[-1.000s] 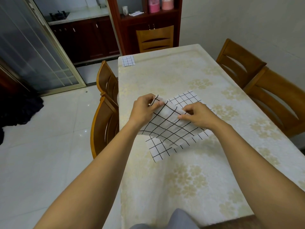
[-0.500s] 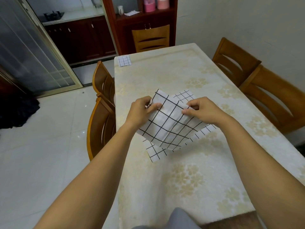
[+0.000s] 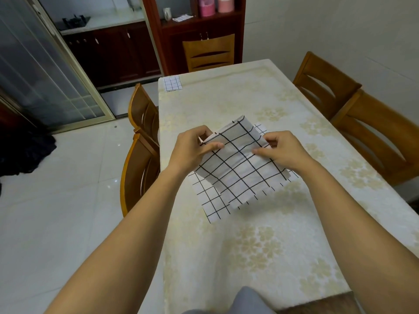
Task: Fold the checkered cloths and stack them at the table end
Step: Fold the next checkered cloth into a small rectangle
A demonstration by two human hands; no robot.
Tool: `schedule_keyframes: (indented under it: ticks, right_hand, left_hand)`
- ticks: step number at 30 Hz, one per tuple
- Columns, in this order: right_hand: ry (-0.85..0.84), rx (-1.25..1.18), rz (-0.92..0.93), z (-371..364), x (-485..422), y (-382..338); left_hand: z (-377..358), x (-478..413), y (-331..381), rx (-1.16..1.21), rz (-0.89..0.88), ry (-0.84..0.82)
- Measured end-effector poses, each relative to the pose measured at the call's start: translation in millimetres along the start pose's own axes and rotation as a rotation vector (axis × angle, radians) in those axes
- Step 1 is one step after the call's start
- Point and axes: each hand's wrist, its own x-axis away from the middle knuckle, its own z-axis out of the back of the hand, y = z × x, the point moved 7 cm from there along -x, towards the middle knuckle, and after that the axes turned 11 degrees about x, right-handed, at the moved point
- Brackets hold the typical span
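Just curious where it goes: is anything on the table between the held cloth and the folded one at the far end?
Nothing visible: only bare tabletop lies between the held cloth and the folded cloth.

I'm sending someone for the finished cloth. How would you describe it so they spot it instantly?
Find the long table with the pale floral cover. At its far left corner lies the folded cloth, a small flat checkered square. Unlike the held cloth and the spread cloth beneath it mid-table, it is much smaller and alone.
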Motion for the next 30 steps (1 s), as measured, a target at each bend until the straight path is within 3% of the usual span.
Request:
schedule_keyframes:
  ticks: [4,7,11,14,17,20,25,30]
  right_hand:
    - [0.079,0.015,-0.032,1.3,-5.4,11.1]
    - [0.122,0.031,-0.068,2.2,-5.8,14.7]
    - [0.254,-0.007,-0.106,10.5,-3.9,12.3]
    - [0.189,0.004,-0.030,2.6,-3.9,-2.3]
    - [0.156,0.011,0.033,-3.7,-1.1,-18.0]
    - [0.119,-0.066,0.073,-8.9,0.3,-29.4]
    - [0.067,-0.142,0.139,-17.9,2.4,-39.2]
    - [0.092,-0.230,0.015,-23.6,-0.8,-26.7]
  left_hand:
    - [-3.5,3.4,10.0,-0.177,-0.060,-0.117]
    - [-4.6,3.1,5.3,-0.110,-0.006,-0.144]
    - [-27.1,10.9,-4.0,-0.087,0.165,-0.443]
    - [-28.9,4.5,-1.4,-0.018,0.190,-0.339]
    - [-25.5,-4.0,0.8,-0.140,0.094,-0.180]
    - [-33.6,-7.4,0.8,-0.264,0.037,-0.194]
    - [-44.2,-6.7,-5.6,-0.250,0.080,-0.255]
    - [-43.0,-6.2,-13.4,-0.241,0.135,-0.222]
